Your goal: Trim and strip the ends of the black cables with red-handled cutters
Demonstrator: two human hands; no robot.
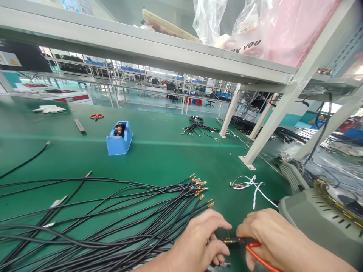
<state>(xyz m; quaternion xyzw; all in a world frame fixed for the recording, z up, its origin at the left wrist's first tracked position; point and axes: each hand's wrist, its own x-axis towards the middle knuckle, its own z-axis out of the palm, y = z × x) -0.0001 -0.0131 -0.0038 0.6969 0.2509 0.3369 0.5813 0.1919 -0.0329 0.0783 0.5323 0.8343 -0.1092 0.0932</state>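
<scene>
My right hand (263,234) is closed around red-orange-handled pliers (255,249), whose dark jaws point left toward my other hand. My left hand (205,238) is curled, its index finger raised and apart from the thumb. Between its fingers a cable end (227,240) with a bit of yellow shows at the jaws; the fingers hide most of it. Left of my hands lies a large spread of black cables (147,215). Many have tips wrapped in amber tape (198,185), bunched just beyond my left hand. A metal connector (225,265) peeks out below that hand.
White strips (251,184) lie ahead of my right hand, beside a grey machine (314,215). Farther back are a blue tape dispenser (120,145), orange-handled scissors (96,116), a white glove (49,109) and a coiled cable bundle (197,122). A shelf post (269,113) rises at right.
</scene>
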